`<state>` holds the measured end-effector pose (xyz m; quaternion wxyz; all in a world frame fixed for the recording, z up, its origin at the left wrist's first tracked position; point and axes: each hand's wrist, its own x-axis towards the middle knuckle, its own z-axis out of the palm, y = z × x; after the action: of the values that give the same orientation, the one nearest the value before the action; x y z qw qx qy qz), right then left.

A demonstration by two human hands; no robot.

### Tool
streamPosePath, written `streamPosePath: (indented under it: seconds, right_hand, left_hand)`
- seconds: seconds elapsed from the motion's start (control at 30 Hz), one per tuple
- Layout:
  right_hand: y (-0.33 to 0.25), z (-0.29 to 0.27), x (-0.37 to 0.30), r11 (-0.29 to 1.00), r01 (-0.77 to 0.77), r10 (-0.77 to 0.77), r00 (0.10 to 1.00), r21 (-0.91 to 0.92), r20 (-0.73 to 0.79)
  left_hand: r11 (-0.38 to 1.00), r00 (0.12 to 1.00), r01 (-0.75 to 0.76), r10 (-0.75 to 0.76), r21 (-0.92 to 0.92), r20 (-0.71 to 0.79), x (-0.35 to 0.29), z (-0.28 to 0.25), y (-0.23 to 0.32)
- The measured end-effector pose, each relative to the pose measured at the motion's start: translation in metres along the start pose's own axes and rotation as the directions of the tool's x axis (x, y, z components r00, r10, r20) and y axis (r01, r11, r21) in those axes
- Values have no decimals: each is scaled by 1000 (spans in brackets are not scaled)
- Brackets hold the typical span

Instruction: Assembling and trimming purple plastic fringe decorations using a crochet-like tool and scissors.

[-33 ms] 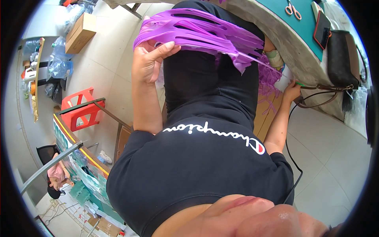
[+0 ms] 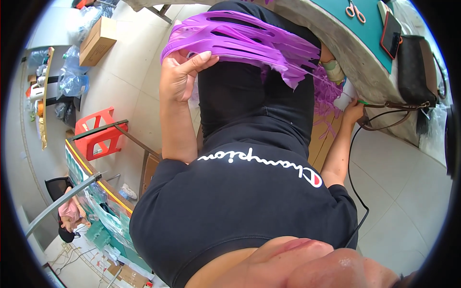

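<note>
Spread over the mottled grey counter (image 2: 369,73): a flat teal mat (image 2: 370,37), bearing pink-handled metal scissors (image 2: 353,6) and a red-edged, dark-screened phone (image 2: 391,34). Also on the counter: a dark, brown-strapped bag (image 2: 417,72). On the pale tiled floor (image 2: 384,180): a red plastic stool (image 2: 87,144).

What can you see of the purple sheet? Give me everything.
The purple sheet looks like thin, glossy plastic, slit lengthwise into joined bands with gaps between. It spans across the dark trousers; contact there is unclear. The left hand holds its left end. The other end is ragged, and a thin strand runs toward the right hand, whose hold on it is unclear.
</note>
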<state>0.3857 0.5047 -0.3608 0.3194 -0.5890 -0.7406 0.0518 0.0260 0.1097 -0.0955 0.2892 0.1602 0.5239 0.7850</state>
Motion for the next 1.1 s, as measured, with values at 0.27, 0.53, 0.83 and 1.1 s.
streamPosePath:
  seconds: [0.27,0.53,0.83,1.1]
  right_hand:
    - [60,38,-24,978,-36,107,932,-207,347]
    - [-138,-20,-42,816,-36,-124,964,578,235]
    - [-266,-40,-40,457,512,-690,720,727,-73]
    - [-291,-170,-1,270,249,-620,784,930,-30]
  left_hand:
    - [981,999,-29,24,193,29,-3,8,15]
    - [958,963,-52,122,281,-239,5,-17,7]
    - [729,969,3,-172,-685,-178,28,-53,-14]
    - [580,936,335,-112,-743,334,15,-51,-19]
